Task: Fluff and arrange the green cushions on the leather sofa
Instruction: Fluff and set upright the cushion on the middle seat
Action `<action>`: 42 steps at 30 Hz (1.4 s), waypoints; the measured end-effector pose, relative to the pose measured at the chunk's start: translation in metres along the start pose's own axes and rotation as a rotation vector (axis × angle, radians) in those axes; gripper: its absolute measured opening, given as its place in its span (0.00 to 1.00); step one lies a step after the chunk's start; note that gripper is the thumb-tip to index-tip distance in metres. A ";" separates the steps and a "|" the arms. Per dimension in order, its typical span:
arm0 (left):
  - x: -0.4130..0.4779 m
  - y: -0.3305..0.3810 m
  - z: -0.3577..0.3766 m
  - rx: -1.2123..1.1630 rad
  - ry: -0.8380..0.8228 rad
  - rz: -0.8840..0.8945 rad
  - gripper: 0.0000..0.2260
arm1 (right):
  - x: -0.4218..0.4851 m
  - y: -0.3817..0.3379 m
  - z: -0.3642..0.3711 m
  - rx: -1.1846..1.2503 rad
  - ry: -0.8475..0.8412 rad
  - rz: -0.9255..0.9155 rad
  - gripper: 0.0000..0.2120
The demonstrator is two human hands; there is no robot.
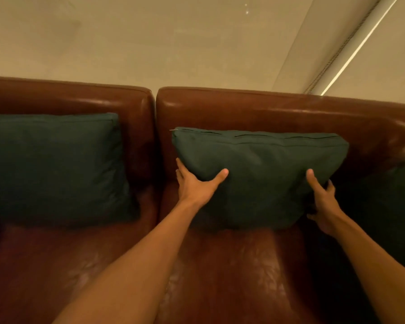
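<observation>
A dark green cushion leans upright against the backrest of the brown leather sofa, zipper seam along its top edge. My left hand grips its left side, thumb on the front face and fingers behind. Over on the cushion's right side, my right hand holds it the same way. A second green cushion rests against the left backrest section, untouched. A third dark cushion sits in shadow at the far right, partly cut off by the frame.
The sofa seat stretches toward me below the cushions. A beige wall rises behind the sofa. At the upper right hangs a roller blind with a cord and a bright strip of light.
</observation>
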State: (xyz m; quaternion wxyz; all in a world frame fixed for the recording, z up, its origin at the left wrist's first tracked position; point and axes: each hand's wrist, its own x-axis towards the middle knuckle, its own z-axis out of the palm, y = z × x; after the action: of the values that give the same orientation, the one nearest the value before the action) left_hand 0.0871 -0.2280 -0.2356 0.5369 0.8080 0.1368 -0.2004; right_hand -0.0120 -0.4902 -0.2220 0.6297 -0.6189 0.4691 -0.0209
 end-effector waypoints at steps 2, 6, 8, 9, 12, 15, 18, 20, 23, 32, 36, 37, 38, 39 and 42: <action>0.003 -0.007 0.005 -0.032 0.030 0.022 0.63 | 0.007 0.008 0.001 -0.006 -0.008 -0.003 0.69; 0.011 -0.011 0.001 -0.120 0.017 -0.004 0.59 | 0.003 0.011 0.007 0.010 -0.019 -0.015 0.60; 0.015 -0.007 -0.005 -0.167 -0.022 -0.052 0.57 | 0.001 0.009 0.016 0.041 -0.009 -0.005 0.45; 0.015 -0.005 -0.009 -0.185 -0.037 -0.063 0.56 | 0.002 0.010 0.019 0.053 0.003 0.000 0.40; 0.016 -0.002 -0.018 -0.248 -0.056 -0.068 0.48 | 0.001 0.011 0.023 0.067 0.019 0.004 0.38; 0.017 -0.002 -0.023 -0.279 -0.080 -0.078 0.42 | -0.002 0.011 0.024 0.092 0.013 0.012 0.39; 0.016 -0.001 -0.028 -0.283 -0.073 -0.055 0.39 | -0.006 0.013 0.029 0.115 -0.005 0.012 0.38; 0.017 -0.002 -0.032 -0.270 -0.044 -0.024 0.38 | -0.012 0.014 0.036 0.115 -0.032 0.025 0.40; 0.016 -0.008 -0.043 -0.272 -0.018 -0.021 0.37 | -0.019 0.015 0.049 0.104 -0.049 0.022 0.40; 0.015 -0.027 -0.066 -0.361 -0.045 -0.088 0.36 | -0.018 0.010 0.071 0.061 -0.038 0.004 0.37; 0.012 -0.033 -0.063 -0.349 -0.011 -0.035 0.38 | -0.015 0.016 0.066 0.043 -0.011 0.008 0.38; 0.012 -0.036 -0.062 -0.338 0.007 -0.023 0.38 | -0.014 0.018 0.064 0.038 -0.012 0.006 0.39; 0.011 -0.039 -0.061 -0.324 0.025 -0.012 0.38 | -0.014 0.019 0.062 0.034 -0.018 0.004 0.40; 0.010 -0.042 -0.059 -0.305 0.043 -0.007 0.39 | -0.014 0.022 0.060 0.033 -0.025 0.006 0.41; -0.001 -0.053 -0.057 -0.261 0.073 -0.018 0.39 | -0.018 0.029 0.054 0.004 -0.033 0.024 0.43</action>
State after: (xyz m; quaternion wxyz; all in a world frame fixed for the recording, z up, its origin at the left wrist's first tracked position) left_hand 0.0734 -0.1546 -0.2590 0.6303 0.7368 0.1882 -0.1563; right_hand -0.0049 -0.4311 -0.2463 0.6388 -0.6120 0.4663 -0.0042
